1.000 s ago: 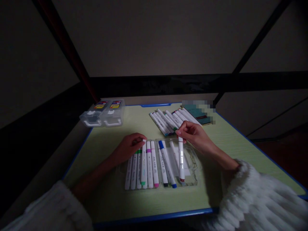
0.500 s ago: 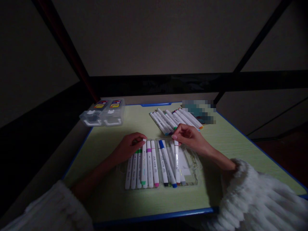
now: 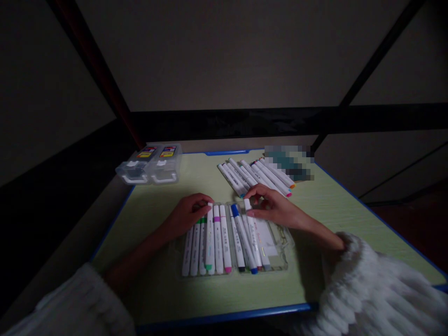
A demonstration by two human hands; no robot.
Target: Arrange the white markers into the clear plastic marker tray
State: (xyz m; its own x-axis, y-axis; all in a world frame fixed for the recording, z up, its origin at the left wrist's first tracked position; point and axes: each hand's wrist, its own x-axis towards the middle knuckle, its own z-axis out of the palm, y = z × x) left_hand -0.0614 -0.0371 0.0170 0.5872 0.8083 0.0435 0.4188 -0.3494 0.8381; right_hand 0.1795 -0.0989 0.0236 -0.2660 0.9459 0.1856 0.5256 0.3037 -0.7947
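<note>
A clear plastic case (image 3: 285, 259) lies open on the table, with white markers in both halves. My left hand (image 3: 189, 212) is closed, its thumb and fingers at the top end of a green-tipped marker (image 3: 209, 240) that lies over others in the left half. My right hand (image 3: 275, 208) has thumb and forefinger at the top end of a red-tipped marker (image 3: 253, 235) in the right half. Just left of it rests a blue-capped marker (image 3: 244, 240), slanting over its neighbours. A grey-tipped marker (image 3: 262, 242) lies to its right, partly on a white paper slip (image 3: 271, 238).
Behind my right hand, a pile of loose markers (image 3: 259, 175) covers part of the table (image 3: 157, 294). Two clear handled boxes (image 3: 164, 170) stand at the back left. A teal item (image 3: 289, 163), partly blurred out, sits at the back right. Walls rise beyond.
My right hand has moved left with the red-tipped marker and laid it lower in the case, between the blue-capped and grey-tipped ones. My left hand has stayed put.
</note>
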